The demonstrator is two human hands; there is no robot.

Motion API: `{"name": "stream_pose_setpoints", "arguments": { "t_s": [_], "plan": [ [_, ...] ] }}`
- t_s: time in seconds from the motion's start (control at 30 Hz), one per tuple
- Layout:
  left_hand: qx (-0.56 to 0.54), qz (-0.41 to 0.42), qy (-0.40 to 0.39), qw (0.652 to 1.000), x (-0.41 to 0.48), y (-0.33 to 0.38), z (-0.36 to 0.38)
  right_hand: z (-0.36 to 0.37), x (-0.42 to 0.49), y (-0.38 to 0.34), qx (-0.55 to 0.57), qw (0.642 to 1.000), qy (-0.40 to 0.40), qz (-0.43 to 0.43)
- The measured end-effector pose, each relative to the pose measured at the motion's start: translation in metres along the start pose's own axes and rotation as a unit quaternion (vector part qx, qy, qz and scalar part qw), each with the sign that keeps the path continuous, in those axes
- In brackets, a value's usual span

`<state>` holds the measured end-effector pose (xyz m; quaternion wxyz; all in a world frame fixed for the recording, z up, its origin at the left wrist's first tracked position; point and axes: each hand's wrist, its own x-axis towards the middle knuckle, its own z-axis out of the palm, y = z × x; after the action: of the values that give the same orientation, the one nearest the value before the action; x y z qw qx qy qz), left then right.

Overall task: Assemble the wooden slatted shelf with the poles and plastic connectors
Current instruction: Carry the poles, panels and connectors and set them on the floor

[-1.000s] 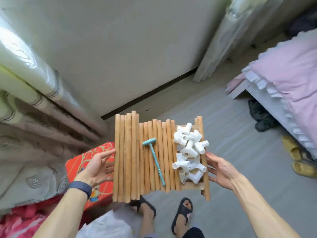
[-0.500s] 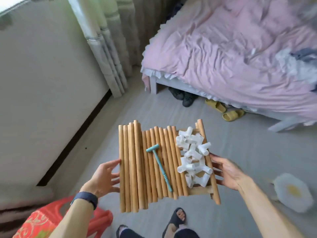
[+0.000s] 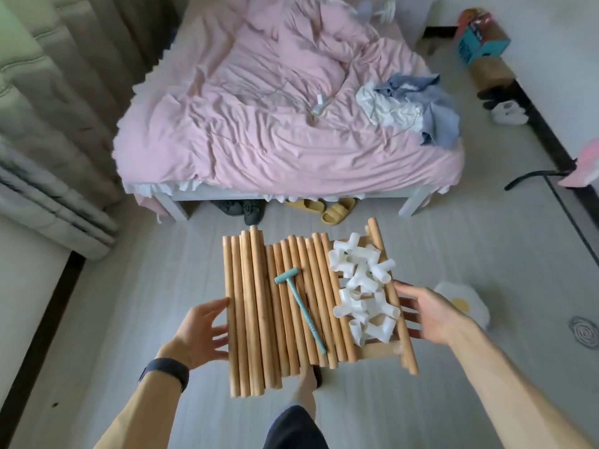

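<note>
I carry a wooden slatted shelf (image 3: 379, 350) flat above the floor. Several wooden poles (image 3: 252, 312) lie side by side across it. A pile of white plastic connectors (image 3: 363, 293) sits on its right part, and a small teal hammer (image 3: 299, 306) lies slantwise on the poles. My left hand (image 3: 201, 332) supports the left edge, fingers spread and reaching under the poles. At the right edge, my right hand (image 3: 428, 311) supports the shelf with straight fingers going beneath it.
A bed with pink bedding (image 3: 291, 124) stands ahead, with yellow slippers (image 3: 334, 210) and dark shoes (image 3: 240, 209) at its foot. Curtains (image 3: 48, 124) hang at the left. An egg-shaped mat (image 3: 463, 303) lies on the floor at the right. A black cable (image 3: 531, 176) runs along the right wall.
The view has swung from the wall and red stool round to the bed. The loaded shelf stays level between my two hands, held the same way.
</note>
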<state>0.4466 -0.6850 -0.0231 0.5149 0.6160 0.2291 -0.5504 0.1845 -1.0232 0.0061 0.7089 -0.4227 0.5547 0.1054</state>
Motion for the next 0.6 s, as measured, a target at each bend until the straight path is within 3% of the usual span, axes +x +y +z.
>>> {"name": "stream_pose_setpoints", "arguments": {
  "t_s": [0.4,0.6],
  "plan": [
    [-0.025,0.012,0.014,1.0,0.057,0.149,0.146,-0.088,0.096,-0.195,-0.03,0.999,-0.029,-0.001],
    [-0.078,0.026,0.066,0.994,0.091,0.173,0.219,-0.129,0.168,-0.292,-0.087,0.994,-0.067,0.002]
  ]
}}
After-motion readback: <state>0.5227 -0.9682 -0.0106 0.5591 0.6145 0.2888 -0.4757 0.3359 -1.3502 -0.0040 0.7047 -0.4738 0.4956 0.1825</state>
